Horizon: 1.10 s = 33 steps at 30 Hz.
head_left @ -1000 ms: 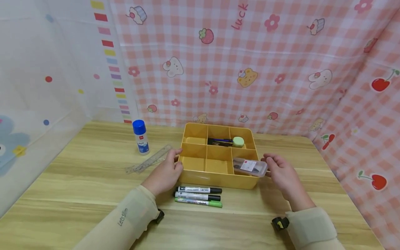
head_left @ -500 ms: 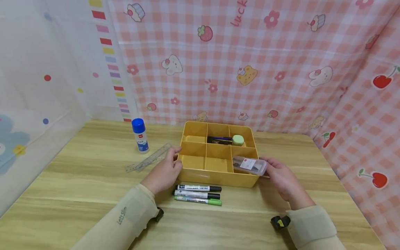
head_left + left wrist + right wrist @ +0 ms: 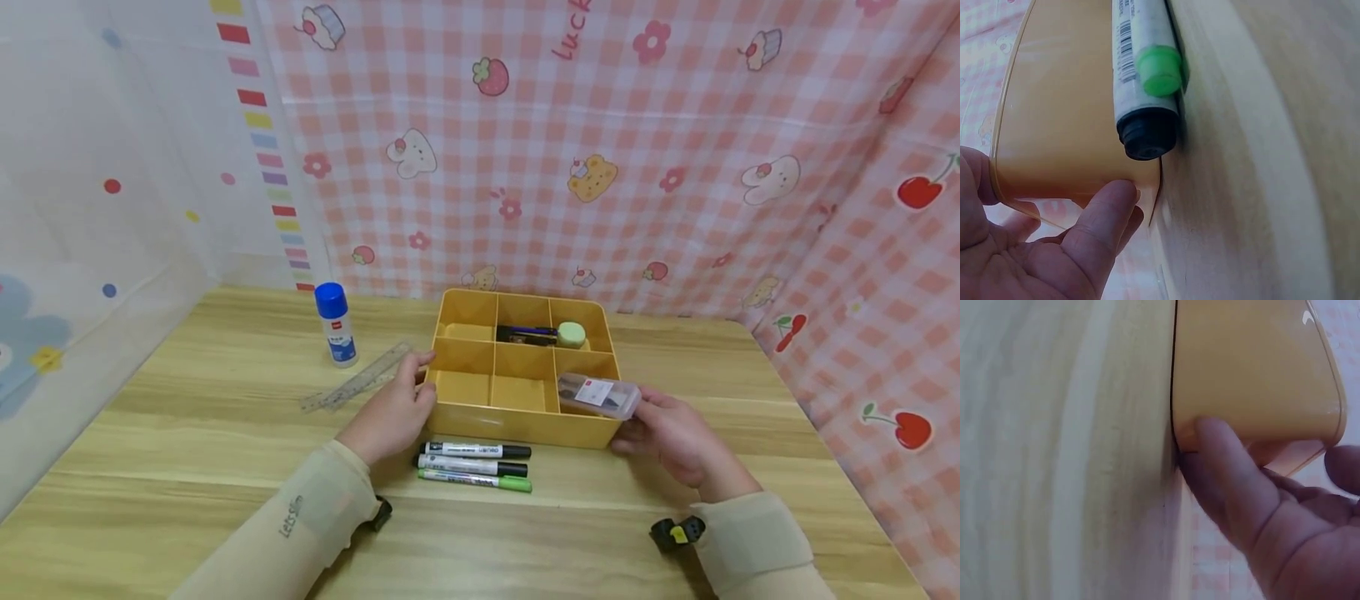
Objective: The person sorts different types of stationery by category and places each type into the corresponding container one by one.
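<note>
A yellow divided storage box stands on the table between both hands. My left hand grips its left end, one finger by the rim and another low at the front corner in the left wrist view. My right hand holds the right end; in the right wrist view a finger presses the lower front corner. A clear plastic case with a white label leans in the front right compartment, its end jutting over the rim above my right hand. Dark pens lie in the back middle compartment, beside a pale green rounded item.
Two black-capped markers and a green-capped marker lie just in front of the box. To its left are a clear ruler and an upright glue bottle with a blue cap. Patterned cloth hangs behind the table.
My right hand has moved from beside the plastic case down and inward, onto the box's right front corner. The left hand keeps its place on the box.
</note>
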{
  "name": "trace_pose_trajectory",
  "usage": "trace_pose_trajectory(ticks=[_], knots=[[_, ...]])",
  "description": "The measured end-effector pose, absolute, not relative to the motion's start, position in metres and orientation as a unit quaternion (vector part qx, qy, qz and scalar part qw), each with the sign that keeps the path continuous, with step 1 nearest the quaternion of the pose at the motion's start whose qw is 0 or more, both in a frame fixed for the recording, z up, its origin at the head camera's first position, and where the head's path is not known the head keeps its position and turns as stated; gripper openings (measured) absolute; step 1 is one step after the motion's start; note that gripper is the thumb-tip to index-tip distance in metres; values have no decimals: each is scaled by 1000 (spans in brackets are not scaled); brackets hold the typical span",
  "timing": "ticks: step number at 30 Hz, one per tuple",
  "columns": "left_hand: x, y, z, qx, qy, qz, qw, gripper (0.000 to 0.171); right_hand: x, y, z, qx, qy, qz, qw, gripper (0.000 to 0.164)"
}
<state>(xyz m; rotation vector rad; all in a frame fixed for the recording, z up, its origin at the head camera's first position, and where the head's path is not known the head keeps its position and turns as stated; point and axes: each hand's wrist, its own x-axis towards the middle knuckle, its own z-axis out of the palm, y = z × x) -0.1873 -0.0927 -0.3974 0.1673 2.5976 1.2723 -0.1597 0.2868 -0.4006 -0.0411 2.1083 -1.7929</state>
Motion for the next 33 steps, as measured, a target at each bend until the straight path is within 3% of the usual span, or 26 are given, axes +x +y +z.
trace_pose_trajectory(ticks=[5, 10, 13, 15, 18, 21, 26, 33], knots=[[-183, -92, -395, 48, 900, 421, 104, 52, -160, 293, -401, -53, 731, -646, 212, 63], [-173, -94, -388, 55, 926, 371, 47, 52, -159, 295, -401, -56, 730, -645, 217, 62], [-165, -102, -380, 64, 940, 335, 7, 42, -159, 295, -401, -58, 731, -646, 213, 62], [-158, -110, -375, 82, 946, 313, -11, 28, -159, 294, -400, -65, 730, -646, 212, 63], [-144, -120, -373, 121, 950, 286, 7, 10, -160, 292, -399, -72, 731, -643, 217, 64], [-133, -122, -377, 184, 950, 246, 50, 3, -160, 291, -397, -73, 735, -637, 220, 65], [-123, -117, -387, 274, 942, 175, 88, 16, -161, 291, -395, -73, 741, -630, 219, 66], [-124, -110, -391, 286, 943, 149, 83, 18, -160, 292, -396, -66, 743, -627, 227, 66]])
